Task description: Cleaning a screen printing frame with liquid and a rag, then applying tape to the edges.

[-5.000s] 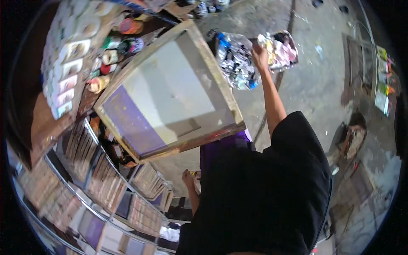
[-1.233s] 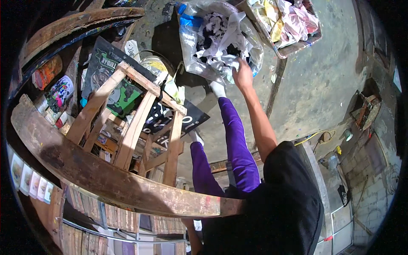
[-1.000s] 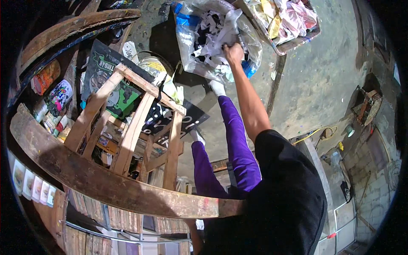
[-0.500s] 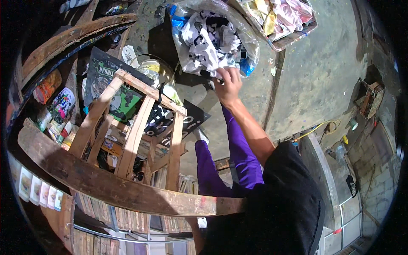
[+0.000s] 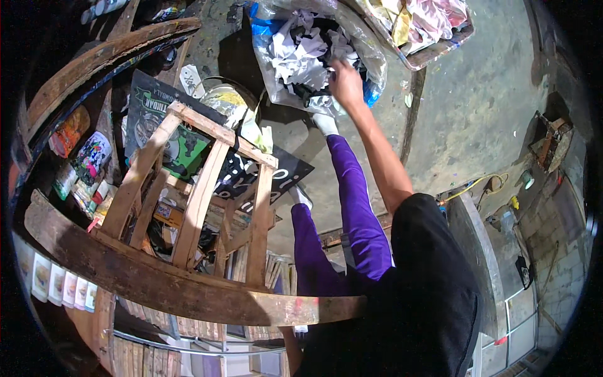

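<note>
My right hand is over the right side of a clear plastic bag with blue patches. Its fingers are curled against the scraps, and whatever they hold is hidden. White and black cloth scraps fill the bag in a loose heap, with a dark hollow in the middle. Only the forearm of my left arm shows, below a curved-looking wooden beam. The left hand is hidden by that beam, so its fingers cannot be seen.
A bin of pink and yellow cloth stands beyond the bag. To the left is a wooden frame, with a dark printed board and a round container behind it. Colourful stained containers line the far left. A grey slab is at the right.
My right hand has moved from the bag's near rim farther in, toward its right side. The white scraps have shifted, showing more dark cloth in the middle.
</note>
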Demonstrator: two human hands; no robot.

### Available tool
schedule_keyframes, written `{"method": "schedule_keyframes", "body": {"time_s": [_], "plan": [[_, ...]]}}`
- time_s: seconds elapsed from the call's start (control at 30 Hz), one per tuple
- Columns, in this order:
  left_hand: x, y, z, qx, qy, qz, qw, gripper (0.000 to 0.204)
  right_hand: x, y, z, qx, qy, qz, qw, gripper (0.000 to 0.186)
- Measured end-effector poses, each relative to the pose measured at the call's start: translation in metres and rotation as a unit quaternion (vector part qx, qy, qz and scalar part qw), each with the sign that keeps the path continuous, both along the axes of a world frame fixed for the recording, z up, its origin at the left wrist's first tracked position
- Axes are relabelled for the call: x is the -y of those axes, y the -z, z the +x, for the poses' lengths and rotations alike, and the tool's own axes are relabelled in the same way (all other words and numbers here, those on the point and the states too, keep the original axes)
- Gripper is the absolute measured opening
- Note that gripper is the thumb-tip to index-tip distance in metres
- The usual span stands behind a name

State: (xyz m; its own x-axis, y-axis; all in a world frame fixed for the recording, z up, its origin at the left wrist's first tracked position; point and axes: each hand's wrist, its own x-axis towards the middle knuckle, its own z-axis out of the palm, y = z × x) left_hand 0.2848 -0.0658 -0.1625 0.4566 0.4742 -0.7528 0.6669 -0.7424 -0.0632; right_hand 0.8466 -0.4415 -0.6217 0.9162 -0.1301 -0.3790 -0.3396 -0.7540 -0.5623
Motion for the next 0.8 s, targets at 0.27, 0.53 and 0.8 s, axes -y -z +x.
{"method": "schedule_keyframes", "body": {"time_s": [0.27,0.53,0.8], "plan": [[0.007,0.012,0.001,-0.009,0.003,0.004,1.0,0.042,-0.057,0.077,0.093,0.022,-0.048,-0.039,0.998,0.033],[-0.005,0.039,-0.025,0.001,0.007,0.003,1.0,0.045,-0.039,0.111,0.11,-0.048,0.051,-0.039,0.997,0.036],[-0.016,0.006,-0.055,-0.023,-0.137,0.064,0.988,0.044,0.0,-0.079,0.071,0.03,0.293,0.535,0.792,0.014]]}}
